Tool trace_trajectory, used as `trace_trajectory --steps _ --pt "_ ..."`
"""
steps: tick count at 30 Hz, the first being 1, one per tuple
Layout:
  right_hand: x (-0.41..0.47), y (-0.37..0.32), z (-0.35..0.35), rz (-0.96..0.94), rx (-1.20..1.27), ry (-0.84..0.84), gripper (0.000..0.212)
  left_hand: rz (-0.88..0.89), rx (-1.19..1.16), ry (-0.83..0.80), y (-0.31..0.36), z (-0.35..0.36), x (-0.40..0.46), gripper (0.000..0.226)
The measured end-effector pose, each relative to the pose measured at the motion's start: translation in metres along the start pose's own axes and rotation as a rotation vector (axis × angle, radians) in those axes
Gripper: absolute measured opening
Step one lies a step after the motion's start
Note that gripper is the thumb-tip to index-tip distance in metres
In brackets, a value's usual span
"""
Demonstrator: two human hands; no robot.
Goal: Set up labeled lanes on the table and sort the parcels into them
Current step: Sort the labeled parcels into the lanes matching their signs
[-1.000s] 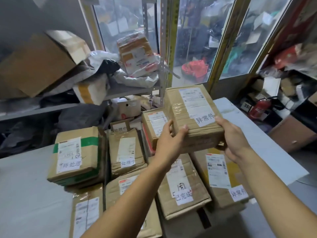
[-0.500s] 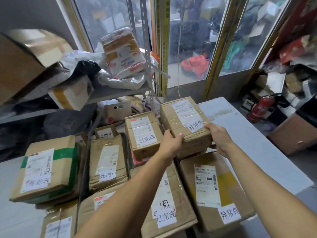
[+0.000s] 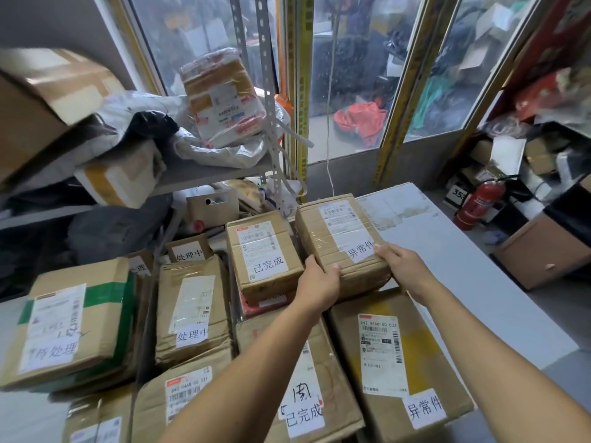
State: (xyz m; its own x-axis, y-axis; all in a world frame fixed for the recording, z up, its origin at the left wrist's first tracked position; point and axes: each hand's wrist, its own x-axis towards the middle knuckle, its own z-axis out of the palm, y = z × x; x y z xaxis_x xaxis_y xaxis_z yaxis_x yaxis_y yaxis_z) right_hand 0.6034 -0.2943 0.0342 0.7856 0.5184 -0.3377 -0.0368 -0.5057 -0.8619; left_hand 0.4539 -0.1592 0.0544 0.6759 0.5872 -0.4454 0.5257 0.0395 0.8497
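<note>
Head view: both hands [image 3: 361,276] clasp taped parcel [image 3: 339,241], seemingly resting on table [image 3: 463,270].

Grey table [image 3: 473,282] carries labelled cardboard parcels [image 3: 195,311] (packed in rows, touching)

A taped brown cardboard parcel [image 3: 340,243] marked 异常件 sat tilted at the far end of the rightmost row, its near edge over a larger flat box [image 3: 399,362] bearing the same label. Beside them lay two 已完成 boxes [image 3: 265,255], then 处理中 parcels [image 3: 193,310], then a green-taped 待处理 box [image 3: 68,324].
</note>
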Motion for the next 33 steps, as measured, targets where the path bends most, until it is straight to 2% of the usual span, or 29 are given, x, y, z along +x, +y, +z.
trace_trajectory --steps 4,8,14,21,26,33 --pt "-0.012 -0.013 0.004 -0.118 -0.207 0.215 0.056 0.082 0.057 -0.016 0.005 -0.010 -0.012 0.050" --pt "-0.033 -0.038 0.019 -0.290 -0.264 0.292 0.046 0.186 0.111 0.006 0.013 -0.026 -0.026 0.051" --pt "-0.073 -0.083 0.067 -0.449 -0.333 0.223 0.041 0.273 0.049 0.121 0.013 -0.078 -0.045 0.040" --pt "-0.119 -0.135 0.160 -0.549 -0.290 0.116 0.044 0.336 0.067 0.268 -0.012 -0.179 -0.074 0.039" --pt "-0.159 -0.175 0.255 -0.613 -0.298 0.054 0.050 0.357 0.040 0.344 -0.054 -0.282 -0.110 0.042" --pt "-0.210 -0.222 0.420 -0.702 -0.331 -0.098 0.044 0.268 -0.033 0.465 -0.138 -0.434 -0.160 0.036"
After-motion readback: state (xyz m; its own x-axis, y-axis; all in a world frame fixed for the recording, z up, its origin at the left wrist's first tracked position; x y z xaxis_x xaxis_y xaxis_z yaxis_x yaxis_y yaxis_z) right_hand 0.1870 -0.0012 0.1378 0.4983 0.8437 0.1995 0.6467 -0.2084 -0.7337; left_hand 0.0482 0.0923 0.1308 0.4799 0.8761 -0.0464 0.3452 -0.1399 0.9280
